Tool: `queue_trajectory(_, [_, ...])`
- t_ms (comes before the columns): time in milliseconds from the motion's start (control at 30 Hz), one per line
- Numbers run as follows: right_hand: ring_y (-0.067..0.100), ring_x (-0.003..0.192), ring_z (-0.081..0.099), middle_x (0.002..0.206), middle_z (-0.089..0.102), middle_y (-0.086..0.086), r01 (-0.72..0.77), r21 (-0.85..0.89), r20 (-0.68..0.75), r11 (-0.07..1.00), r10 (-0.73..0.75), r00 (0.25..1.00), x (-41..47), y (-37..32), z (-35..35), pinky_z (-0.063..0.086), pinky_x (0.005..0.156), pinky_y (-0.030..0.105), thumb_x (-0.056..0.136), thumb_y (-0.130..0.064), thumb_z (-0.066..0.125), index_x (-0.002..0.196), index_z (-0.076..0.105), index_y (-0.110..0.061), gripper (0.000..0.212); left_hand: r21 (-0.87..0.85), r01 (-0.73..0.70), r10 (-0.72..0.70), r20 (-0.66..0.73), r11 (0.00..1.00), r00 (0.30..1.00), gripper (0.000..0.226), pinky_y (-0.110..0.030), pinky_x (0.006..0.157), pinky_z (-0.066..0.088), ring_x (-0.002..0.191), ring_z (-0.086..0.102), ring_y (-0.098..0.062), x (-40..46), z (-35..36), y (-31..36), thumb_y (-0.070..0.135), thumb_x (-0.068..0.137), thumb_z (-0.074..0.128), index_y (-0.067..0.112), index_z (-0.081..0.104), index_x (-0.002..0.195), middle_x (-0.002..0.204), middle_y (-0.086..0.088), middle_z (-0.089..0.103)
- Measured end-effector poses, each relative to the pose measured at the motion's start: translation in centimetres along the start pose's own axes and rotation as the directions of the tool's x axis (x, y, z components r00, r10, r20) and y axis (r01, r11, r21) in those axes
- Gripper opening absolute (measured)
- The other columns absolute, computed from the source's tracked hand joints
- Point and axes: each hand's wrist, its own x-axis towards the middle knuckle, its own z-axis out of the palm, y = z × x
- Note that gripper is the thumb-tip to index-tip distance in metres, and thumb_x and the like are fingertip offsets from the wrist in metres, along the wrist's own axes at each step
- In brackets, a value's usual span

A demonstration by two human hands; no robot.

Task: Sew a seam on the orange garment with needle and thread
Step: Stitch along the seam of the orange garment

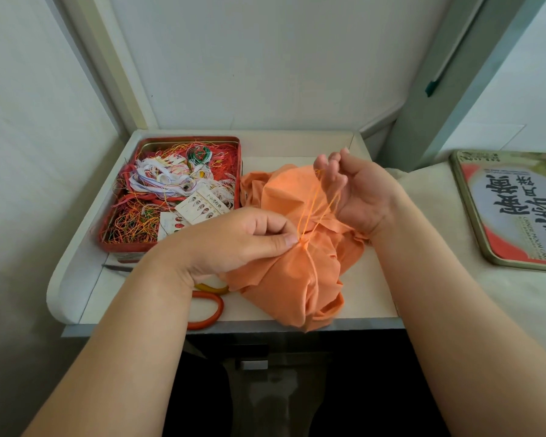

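The orange garment (300, 279) lies bunched on the small white table (76, 272), hanging a little over its front edge. My left hand (234, 241) pinches a fold of the cloth between thumb and fingers, right where the orange thread (311, 206) comes out. From there the thread runs up in a loop to my right hand (356, 190), raised palm-up above the garment. Its fingertips hold the thread's upper end. I cannot make out the needle.
An open red tin (234, 143) full of tangled coloured threads and needle cards stands at the table's back left. Orange-handled scissors (207, 310) lie near the front edge under my left wrist. The tin's lid (517, 212) rests on the cloth-covered surface to the right.
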Motion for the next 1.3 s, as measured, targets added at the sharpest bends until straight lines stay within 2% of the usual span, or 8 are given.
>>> queue_trajectory(167, [0.026, 0.063, 0.072, 0.079, 0.063, 0.016, 0.181, 0.053, -0.023, 0.982, -0.18, 0.983, -0.1, 0.9, 0.9, 0.054, 0.043, 0.025, 0.105, -0.029, 0.034, 0.073, 0.045, -0.008, 0.04, -0.218, 0.002, -0.023, -0.096, 0.976, 0.995, 0.018, -0.013, 0.056, 0.046, 0.061, 0.054, -0.004, 0.1, 0.0, -0.3, 0.027, 0.085, 0.056, 0.011, 0.062, 0.077, 0.069, 0.001, 0.058])
queue_trajectory(333, [0.029, 0.062, 0.071, 0.084, 0.061, 0.016, 0.183, 0.187, -0.05, 0.965, -0.177, 0.983, -0.2, 1.2, 1.0, 0.051, 0.04, 0.024, 0.106, -0.027, 0.033, 0.072, 0.045, -0.007, 0.042, -0.349, -0.05, -0.037, -0.24, 0.936, 0.97, 0.031, -0.019, 0.081, 0.052, 0.089, 0.067, -0.007, 0.4, 0.0, -0.5, 0.033, 0.079, 0.056, 0.011, 0.071, 0.095, 0.092, 0.002, 0.074])
queue_trajectory(533, [0.031, 0.065, 0.072, 0.084, 0.061, 0.018, 0.193, 0.199, -0.071, 0.961, -0.183, 0.981, 0.0, 1.5, 1.2, 0.054, 0.044, 0.027, 0.106, -0.028, 0.033, 0.072, 0.045, -0.007, 0.041, -0.245, -0.113, 0.027, -0.328, 0.963, 0.944, 0.06, -0.023, 0.074, 0.044, 0.072, 0.052, -0.019, 0.6, 0.3, 0.0, 0.048, 0.082, 0.057, -0.012, 0.056, 0.081, 0.072, -0.011, 0.054])
queue_trajectory(667, [0.025, 0.066, 0.072, 0.074, 0.068, 0.012, 0.27, -0.029, -0.131, 0.963, -0.271, 0.954, 0.4, 1.1, 0.5, 0.057, 0.05, 0.027, 0.107, -0.033, 0.029, 0.075, 0.042, -0.012, 0.041, -0.239, -0.104, 0.007, -0.376, 0.965, 0.927, 0.029, -0.026, 0.069, 0.041, 0.063, 0.053, -0.009, 0.6, 0.2, 0.0, 0.037, 0.085, 0.066, 0.018, 0.066, 0.064, 0.061, 0.001, 0.056])
queue_trajectory(933, [0.025, 0.07, 0.074, 0.078, 0.069, 0.014, 0.452, -0.227, -0.363, 0.863, -0.506, 0.783, 0.8, -0.5, -1.4, 0.059, 0.061, 0.03, 0.107, -0.032, 0.024, 0.083, 0.04, -0.013, 0.034, -0.267, -0.113, -0.024, -0.46, 0.957, 0.887, 0.034, -0.033, 0.07, 0.038, 0.065, 0.047, -0.024, 0.6, -0.3, -0.2, 0.032, 0.077, 0.063, -0.002, 0.059, 0.069, 0.068, -0.012, 0.047])
queue_trajectory(1067, [0.023, 0.089, 0.073, 0.096, 0.07, 0.008, 0.486, -0.483, -0.322, 0.728, -0.664, 0.675, 0.9, -1.0, -1.7, 0.059, 0.081, 0.035, 0.106, -0.034, 0.026, 0.082, 0.043, -0.015, 0.035, -0.24, -0.123, -0.013, -0.498, 0.963, 0.867, 0.043, -0.037, 0.074, 0.038, 0.069, 0.049, -0.026, 0.5, -0.4, -0.2, 0.037, 0.071, 0.067, -0.006, 0.059, 0.071, 0.071, -0.014, 0.05])
queue_trajectory(1200, [0.01, 0.104, 0.065, 0.108, 0.068, -0.003, 0.44, -0.815, -0.126, 0.377, -0.856, 0.501, 1.2, -0.9, -1.9, 0.051, 0.097, 0.039, 0.105, -0.033, 0.028, 0.085, 0.05, -0.024, 0.032, -0.22, -0.102, -0.034, -0.541, 0.97, 0.84, 0.026, -0.032, 0.078, 0.041, 0.065, 0.06, -0.005, 0.5, -0.4, -0.3, 0.034, 0.074, 0.062, 0.02, 0.064, 0.053, 0.058, 0.003, 0.06])
queue_trajectory(1300, [0.009, 0.101, 0.065, 0.104, 0.07, -0.003, 0.461, -0.841, 0.01, 0.283, -0.844, 0.537, 0.8, 0.0, -0.9, 0.05, 0.096, 0.04, 0.106, -0.032, 0.028, 0.085, 0.052, -0.025, 0.033, -0.202, -0.101, -0.02, -0.524, 0.974, 0.852, 0.025, -0.028, 0.071, 0.041, 0.062, 0.058, -0.007, 0.6, -0.4, -0.3, 0.033, 0.075, 0.061, 0.019, 0.067, 0.055, 0.058, -0.001, 0.057])
